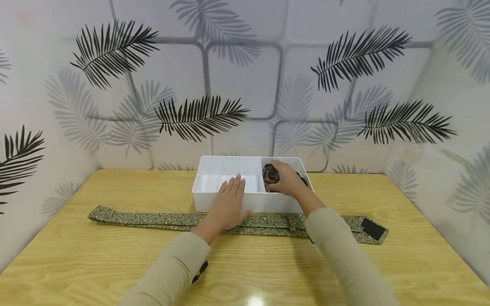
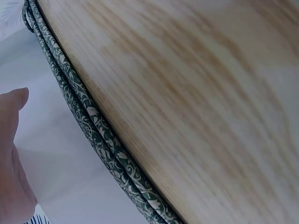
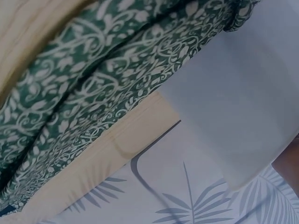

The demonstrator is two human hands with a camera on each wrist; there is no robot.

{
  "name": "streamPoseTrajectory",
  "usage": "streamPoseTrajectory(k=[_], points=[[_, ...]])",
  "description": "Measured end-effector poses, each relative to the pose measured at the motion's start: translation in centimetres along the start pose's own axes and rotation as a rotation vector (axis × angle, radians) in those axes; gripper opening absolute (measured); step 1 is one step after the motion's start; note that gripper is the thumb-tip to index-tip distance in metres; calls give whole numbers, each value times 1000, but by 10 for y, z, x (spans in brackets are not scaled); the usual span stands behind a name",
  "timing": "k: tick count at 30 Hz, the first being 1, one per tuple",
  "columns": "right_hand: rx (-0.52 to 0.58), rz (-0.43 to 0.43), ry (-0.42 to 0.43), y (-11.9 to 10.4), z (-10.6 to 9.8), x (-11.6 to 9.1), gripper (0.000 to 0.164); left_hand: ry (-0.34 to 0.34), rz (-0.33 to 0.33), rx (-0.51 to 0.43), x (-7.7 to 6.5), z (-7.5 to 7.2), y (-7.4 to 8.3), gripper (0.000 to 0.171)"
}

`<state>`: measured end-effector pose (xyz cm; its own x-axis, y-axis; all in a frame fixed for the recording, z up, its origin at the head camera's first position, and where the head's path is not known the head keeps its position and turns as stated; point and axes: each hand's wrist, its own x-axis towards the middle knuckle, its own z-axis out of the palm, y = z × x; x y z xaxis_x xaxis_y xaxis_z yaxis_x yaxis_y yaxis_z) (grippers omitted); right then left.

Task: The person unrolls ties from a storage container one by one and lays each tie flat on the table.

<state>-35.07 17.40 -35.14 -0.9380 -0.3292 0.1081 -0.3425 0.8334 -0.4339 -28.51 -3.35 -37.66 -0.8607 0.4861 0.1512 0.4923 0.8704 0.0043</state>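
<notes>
A white divided box [image 1: 245,203] stands at the far side of the table. My left hand [image 1: 228,206] lies over its front rim, fingers straight and pointing into the box. My right hand [image 1: 287,180] reaches into the right-hand compartment, thumb and fingers curved round a dark, glossy rolled necktie [image 1: 270,175]. More dark rolled cloth shows past that hand, partly hidden. A green necktie [image 1: 153,219] with a pale scroll pattern lies lengthwise before the box, folded along its length. In the left wrist view, the left hand [image 2: 11,154] is beside the white wall; the right wrist view barely catches the right hand.
The light wooden table [image 1: 245,263] ends at a wall [image 1: 245,85] with leaf-patterned covering behind the box. A dark label patch [image 1: 372,228] marks the necktie's right end. Black straps [image 1: 200,271] show at the wrists.
</notes>
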Motion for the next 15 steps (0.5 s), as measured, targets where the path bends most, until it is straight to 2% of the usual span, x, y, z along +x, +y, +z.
streamPoseTrajectory(k=[2,5,10,15], points=[[5,15,-22,-3,1,3,87,6,-4,9,0,2,-2,85],[-44,34,-58,-8,1,7,88,12,-12,17,-1,4,-5,85],[-206,36,-97,-11,-2,10,88,22,-3,5,-3,-1,-3,85],[-347,22,-83,-10,-1,12,91,9,-1,-2,-2,-2,1,86]])
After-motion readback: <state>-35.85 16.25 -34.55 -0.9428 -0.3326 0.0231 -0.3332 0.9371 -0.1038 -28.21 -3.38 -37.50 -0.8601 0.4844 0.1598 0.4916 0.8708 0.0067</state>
